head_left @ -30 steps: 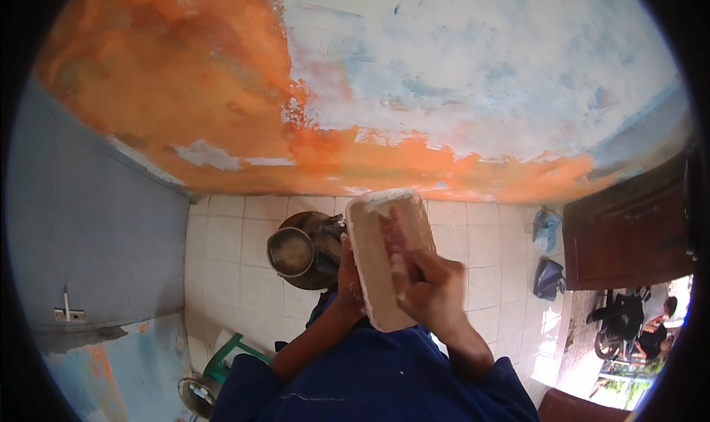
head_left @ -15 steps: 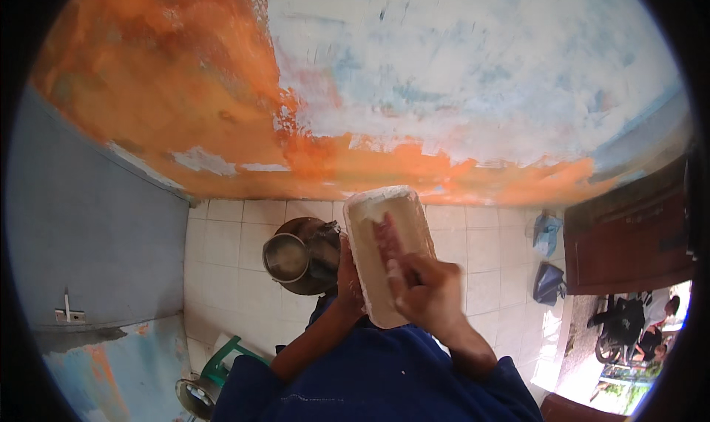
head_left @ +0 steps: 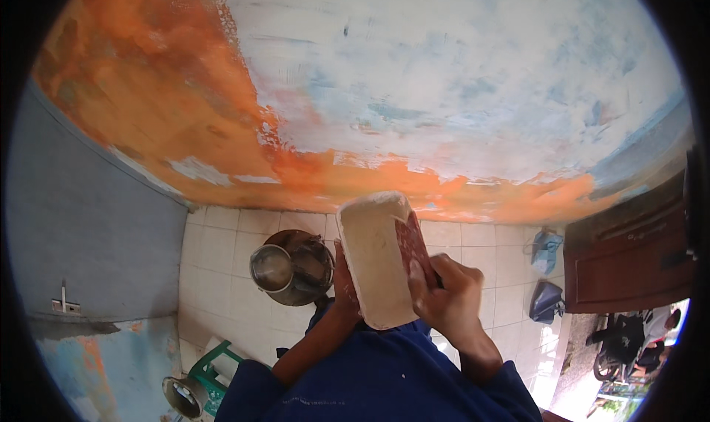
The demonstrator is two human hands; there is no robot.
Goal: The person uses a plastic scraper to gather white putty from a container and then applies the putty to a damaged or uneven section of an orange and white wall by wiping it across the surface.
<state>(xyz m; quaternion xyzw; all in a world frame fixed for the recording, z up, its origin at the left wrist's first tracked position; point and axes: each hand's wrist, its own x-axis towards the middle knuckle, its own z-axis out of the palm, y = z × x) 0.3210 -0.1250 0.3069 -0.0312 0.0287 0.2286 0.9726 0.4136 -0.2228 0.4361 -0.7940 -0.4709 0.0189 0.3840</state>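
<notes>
My left hand (head_left: 345,292) grips the left side of a long rectangular tub (head_left: 384,199), tilted in front of my body. Its rim is smeared with white, and a smooth beige surface shows inside. Closed around a dark red, flat-bladed scraper (head_left: 412,241) is my right hand (head_left: 452,295). The blade lies along the tub's right edge, and its lower part is hidden by my fingers. Beyond the tub rises a wall (head_left: 458,89), coated white and pale blue at the upper right, with orange paint left and below.
On the tiled floor, a round brown container (head_left: 299,296) stands left of the tub, with a metal pot (head_left: 272,268) at it. A green plastic chair (head_left: 214,366) is at lower left. Two bags, light blue (head_left: 546,253) and dark (head_left: 545,304), lie near a brown door (head_left: 621,248). Outside are a person and motorcycle.
The scraper has moved from the middle of the tub to its right edge, with my right hand shifting right. The tub has turned slightly and sits a little further left in view.
</notes>
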